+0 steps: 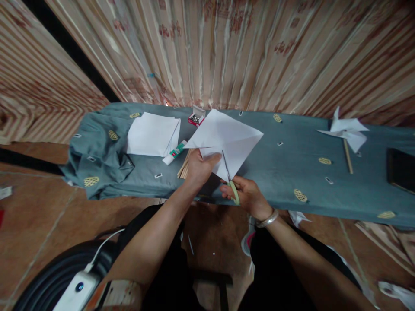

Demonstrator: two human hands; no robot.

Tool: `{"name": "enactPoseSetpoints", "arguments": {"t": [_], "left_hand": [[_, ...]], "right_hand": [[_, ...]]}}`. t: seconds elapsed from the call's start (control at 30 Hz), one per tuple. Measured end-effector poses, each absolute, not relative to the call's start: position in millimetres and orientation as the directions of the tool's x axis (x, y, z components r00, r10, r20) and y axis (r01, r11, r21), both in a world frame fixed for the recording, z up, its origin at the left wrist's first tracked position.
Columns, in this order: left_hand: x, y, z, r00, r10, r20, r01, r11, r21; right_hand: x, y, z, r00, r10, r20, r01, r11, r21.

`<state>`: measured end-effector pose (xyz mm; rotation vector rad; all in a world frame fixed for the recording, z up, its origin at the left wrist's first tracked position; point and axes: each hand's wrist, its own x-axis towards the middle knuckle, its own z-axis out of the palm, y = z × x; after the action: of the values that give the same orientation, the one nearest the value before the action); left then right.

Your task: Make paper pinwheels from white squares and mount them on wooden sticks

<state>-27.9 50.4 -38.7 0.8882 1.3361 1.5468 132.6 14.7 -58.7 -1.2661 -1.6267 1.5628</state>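
Observation:
A white square sheet of paper [233, 134] is held up over the cloth-covered table, turned with a corner toward me. My left hand [200, 166] pinches it near its lower left edge, thumb on top. In my right hand [248, 192] is a pair of scissors [233, 190] with pale green handles. Its blades lie over the lower corner of the paper and point toward the middle. A cut slit shows beside my left thumb. Under my left hand, thin wooden sticks [183, 169] are partly hidden by the hand and the paper.
Left of the sheet lie a stack of white paper [152, 134], a glue stick [175, 153] and a small open red box [196, 116] of metal pins. A paper pinwheel [348, 130] on a stick rests at right, near a dark flat object [401, 168]. A curtain [227, 56] hangs behind.

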Motion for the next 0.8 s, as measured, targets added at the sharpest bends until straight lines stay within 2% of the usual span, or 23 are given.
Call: {"name": "enactPoseSetpoints", "arguments": {"t": [0.43,0.8], "left_hand": [[-28.6,50.2,-41.9,-0.345,0.938,-0.023,-0.159,-0.034,0.987],[-27.6,48.7,-40.2,-0.342,0.939,-0.023,-0.184,-0.043,0.982]], "right_hand": [[134.4,16.2,-62.1,-0.408,0.893,-0.19,0.305,-0.063,-0.95],[132.7,15.8,-59.4,-0.39,0.896,-0.21,0.319,-0.082,-0.944]]}}
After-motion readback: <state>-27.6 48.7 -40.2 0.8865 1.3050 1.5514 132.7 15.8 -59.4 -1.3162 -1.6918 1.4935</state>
